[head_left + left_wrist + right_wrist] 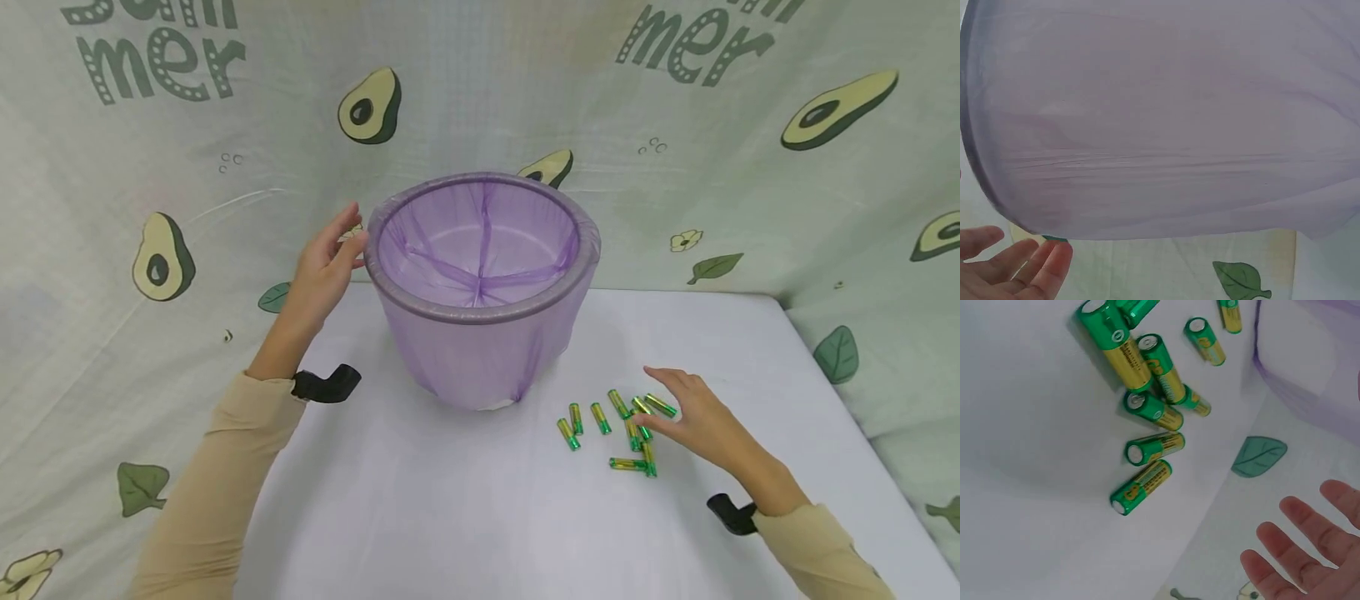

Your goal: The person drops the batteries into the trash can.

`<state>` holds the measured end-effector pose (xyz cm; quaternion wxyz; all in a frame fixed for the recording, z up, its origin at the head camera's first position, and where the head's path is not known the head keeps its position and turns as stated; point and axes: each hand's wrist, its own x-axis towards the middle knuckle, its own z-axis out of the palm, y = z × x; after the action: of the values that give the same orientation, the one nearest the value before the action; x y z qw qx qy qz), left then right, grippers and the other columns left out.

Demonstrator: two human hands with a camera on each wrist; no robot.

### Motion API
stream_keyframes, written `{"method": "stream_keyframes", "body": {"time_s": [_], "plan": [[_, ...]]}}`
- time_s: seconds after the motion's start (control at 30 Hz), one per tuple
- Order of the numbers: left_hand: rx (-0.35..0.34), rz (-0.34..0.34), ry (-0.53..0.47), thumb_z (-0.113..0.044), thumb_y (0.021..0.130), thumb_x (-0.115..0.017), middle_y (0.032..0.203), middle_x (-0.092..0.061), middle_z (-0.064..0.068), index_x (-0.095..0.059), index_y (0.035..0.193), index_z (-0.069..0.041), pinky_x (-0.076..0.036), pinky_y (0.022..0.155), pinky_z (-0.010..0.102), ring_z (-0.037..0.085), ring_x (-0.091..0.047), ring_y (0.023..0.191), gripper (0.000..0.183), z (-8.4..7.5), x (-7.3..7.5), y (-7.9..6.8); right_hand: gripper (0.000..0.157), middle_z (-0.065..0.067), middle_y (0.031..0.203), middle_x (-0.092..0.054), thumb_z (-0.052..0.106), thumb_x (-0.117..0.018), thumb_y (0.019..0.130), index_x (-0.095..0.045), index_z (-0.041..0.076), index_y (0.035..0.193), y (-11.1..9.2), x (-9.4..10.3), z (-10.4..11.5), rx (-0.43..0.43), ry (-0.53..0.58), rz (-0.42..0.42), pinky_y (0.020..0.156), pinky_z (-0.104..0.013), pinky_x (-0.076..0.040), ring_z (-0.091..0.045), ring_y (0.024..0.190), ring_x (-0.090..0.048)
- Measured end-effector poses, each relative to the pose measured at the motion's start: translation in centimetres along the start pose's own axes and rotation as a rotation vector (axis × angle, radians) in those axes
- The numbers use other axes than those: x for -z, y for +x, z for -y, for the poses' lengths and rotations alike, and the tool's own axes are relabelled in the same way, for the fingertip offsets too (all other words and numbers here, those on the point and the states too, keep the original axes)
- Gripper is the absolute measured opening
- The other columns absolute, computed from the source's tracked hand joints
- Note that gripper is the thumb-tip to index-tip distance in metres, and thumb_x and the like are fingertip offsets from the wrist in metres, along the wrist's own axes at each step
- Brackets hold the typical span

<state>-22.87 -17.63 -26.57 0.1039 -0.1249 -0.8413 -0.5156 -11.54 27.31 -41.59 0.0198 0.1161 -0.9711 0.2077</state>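
A round bin (480, 350) with a grey rim, lined and wrapped in thin purple plastic, stands upright on the white table. Beside its rim on the left is my left hand (324, 271), fingers relaxed and holding nothing; whether the fingertips touch the rim I cannot tell. In the left wrist view the bin's plastic-covered side (1166, 125) fills most of the picture. Several green and gold batteries (601, 418) lie loosely grouped to the right of the bin. Over their right side hovers my right hand (701, 421), thumb and fingers spread, with nothing held. The right wrist view shows the batteries (1154, 415) close up.
Behind the table hangs a pale cloth (465, 83) printed with avocados, leaves and lettering. It also covers the sides. The white table (420, 517) has its right edge running down towards the lower right. Each wrist wears a black strap (326, 385).
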Motion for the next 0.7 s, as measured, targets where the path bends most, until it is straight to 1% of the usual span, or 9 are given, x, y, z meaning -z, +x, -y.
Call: {"method": "stream_keyframes", "body": {"time_s": [0.07,0.17,0.23,0.33,0.4,0.53,0.6,0.7], "plan": [[0.039,0.013,-0.062,-0.03,0.099,-0.042,0.147,-0.036,0.009,-0.028,0.147,-0.013,-0.042,0.099,0.038,0.026,-0.045,0.126,0.053,0.2,-0.3,0.2,0.076,-0.027,0.133,-0.044,0.042,-0.07,0.079,-0.042,-0.001,0.135,0.0,-0.1,-0.7,-0.028,0.017,0.006,0.091,-0.063,-0.037,-0.044,0.119,-0.038],[0.082,0.01,-0.093,-0.033,0.099,-0.04,0.147,-0.037,0.008,-0.027,0.147,-0.012,-0.041,0.101,0.037,0.023,-0.042,0.129,0.054,0.3,-0.8,0.3,0.074,-0.029,0.133,-0.042,0.041,-0.068,0.082,-0.041,-0.003,0.135,0.1,-0.3,-1.7,-0.068,0.047,0.023,0.091,-0.065,-0.035,-0.046,0.119,-0.036],[0.103,-0.003,-0.104,-0.034,0.099,-0.039,0.147,-0.036,0.007,-0.027,0.147,-0.013,-0.04,0.101,0.037,0.022,-0.041,0.13,0.054,0.4,-1.1,0.4,0.073,-0.03,0.133,-0.04,0.04,-0.068,0.082,-0.041,-0.003,0.135,0.2,-0.4,-2.3,-0.096,0.066,0.035,0.092,-0.066,-0.034,-0.047,0.12,-0.035],[0.135,-0.037,-0.126,-0.036,0.099,-0.039,0.147,-0.037,0.007,-0.027,0.147,-0.014,-0.041,0.1,0.035,0.022,-0.043,0.127,0.054,0.4,-1.4,0.6,0.073,-0.031,0.134,-0.039,0.04,-0.066,0.083,-0.04,-0.005,0.135,0.4,-0.8,-3.1,-0.138,0.09,0.053,0.092,-0.066,-0.033,-0.049,0.121,-0.034],[0.163,-0.054,-0.153,-0.035,0.098,-0.04,0.146,-0.038,0.007,-0.029,0.146,-0.014,-0.043,0.096,0.031,0.022,-0.046,0.125,0.054,0.5,-1.6,0.9,0.073,-0.032,0.133,-0.04,0.04,-0.066,0.084,-0.04,-0.006,0.134,0.4,-1.1,-3.6,-0.162,0.101,0.059,0.091,-0.065,-0.035,-0.049,0.119,-0.036],[0.206,-0.074,-0.216,-0.031,0.097,-0.044,0.142,-0.043,0.009,-0.038,0.143,-0.013,-0.046,0.084,0.02,0.017,-0.052,0.116,0.049,0.8,-1.8,1.5,0.069,-0.032,0.13,-0.042,0.038,-0.065,0.085,-0.042,-0.006,0.133,0.5,-1.7,-4.4,-0.194,0.128,0.057,0.086,-0.061,-0.041,-0.047,0.112,-0.043],[0.218,-0.089,-0.237,-0.028,0.096,-0.046,0.139,-0.046,0.01,-0.042,0.141,-0.013,-0.046,0.077,0.015,0.013,-0.054,0.108,0.047,1.0,-1.9,1.7,0.067,-0.03,0.129,-0.043,0.037,-0.065,0.085,-0.042,-0.005,0.133,0.6,-2.0,-4.7,-0.205,0.145,0.056,0.085,-0.058,-0.043,-0.046,0.111,-0.045],[0.225,-0.114,-0.241,-0.025,0.096,-0.048,0.133,-0.049,0.011,-0.045,0.138,-0.013,-0.046,0.072,0.011,0.008,-0.054,0.097,0.044,1.2,-2.1,2.0,0.066,-0.029,0.129,-0.044,0.037,-0.065,0.086,-0.043,-0.005,0.132,0.8,-2.5,-5.2,-0.219,0.174,0.058,0.085,-0.056,-0.044,-0.044,0.11,-0.047]]}}
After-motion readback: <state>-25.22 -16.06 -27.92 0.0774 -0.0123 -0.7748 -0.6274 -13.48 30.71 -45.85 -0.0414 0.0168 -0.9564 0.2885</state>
